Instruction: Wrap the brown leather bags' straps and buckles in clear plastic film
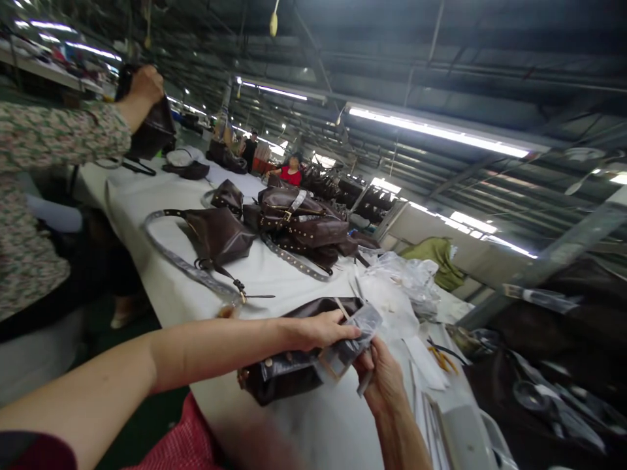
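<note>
My left hand (pixel 318 331) fingers pinch plastic-wrapped grey strap with square metal buckle (pixel 349 346) from above; right hand (pixel 386 385) fingers pinch it from below. Strap at 3 o'clock of dark brown leather bag (pixel 287 382) on white table (pixel 147 196). Risk: wrap slippery, buckle may slip, scratch leather.

Head-worn view, tilted, facing forward along the table (pixel 279 277), close above it

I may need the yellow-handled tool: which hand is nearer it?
Right. The right hand is just left of the tool; the left hand is farther left, both holding the strap.
</note>
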`<state>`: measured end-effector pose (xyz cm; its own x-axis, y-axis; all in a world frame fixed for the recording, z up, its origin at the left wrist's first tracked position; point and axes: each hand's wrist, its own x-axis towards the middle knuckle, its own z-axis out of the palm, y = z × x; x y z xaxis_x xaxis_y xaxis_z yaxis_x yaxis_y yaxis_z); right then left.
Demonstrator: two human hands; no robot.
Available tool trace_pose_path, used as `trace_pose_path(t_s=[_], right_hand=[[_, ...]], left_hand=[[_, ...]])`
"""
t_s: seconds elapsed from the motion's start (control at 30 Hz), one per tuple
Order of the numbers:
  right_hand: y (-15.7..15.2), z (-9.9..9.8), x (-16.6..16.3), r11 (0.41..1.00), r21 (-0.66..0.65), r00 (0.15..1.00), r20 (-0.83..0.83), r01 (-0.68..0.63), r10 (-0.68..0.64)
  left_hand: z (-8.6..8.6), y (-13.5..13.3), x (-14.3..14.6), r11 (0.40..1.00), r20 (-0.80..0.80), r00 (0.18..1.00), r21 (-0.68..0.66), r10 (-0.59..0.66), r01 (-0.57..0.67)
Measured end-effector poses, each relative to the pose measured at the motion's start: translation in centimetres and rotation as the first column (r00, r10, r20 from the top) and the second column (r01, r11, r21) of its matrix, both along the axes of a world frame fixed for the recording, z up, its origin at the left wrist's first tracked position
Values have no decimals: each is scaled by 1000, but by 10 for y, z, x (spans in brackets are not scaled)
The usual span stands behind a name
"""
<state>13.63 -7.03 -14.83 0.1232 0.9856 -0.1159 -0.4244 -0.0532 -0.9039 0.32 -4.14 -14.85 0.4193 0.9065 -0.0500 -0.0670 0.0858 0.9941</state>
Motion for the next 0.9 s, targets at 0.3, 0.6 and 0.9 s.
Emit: trace_pose_path(t_s=[0.3, 0.6, 0.9], right_hand=[[1, 6, 11, 998, 36, 942, 334, -48, 33], [-26, 48, 58, 944, -172, 709, 626, -283, 326], [-6, 70, 59, 871, 63, 247, 967, -487, 68]], left_hand=[[1, 1, 2, 996, 117, 993, -86, 28, -18], [8, -2, -1, 994, 50, 997, -102, 50, -45], [11, -8, 1, 1000, -32, 999, 26, -11, 12]])
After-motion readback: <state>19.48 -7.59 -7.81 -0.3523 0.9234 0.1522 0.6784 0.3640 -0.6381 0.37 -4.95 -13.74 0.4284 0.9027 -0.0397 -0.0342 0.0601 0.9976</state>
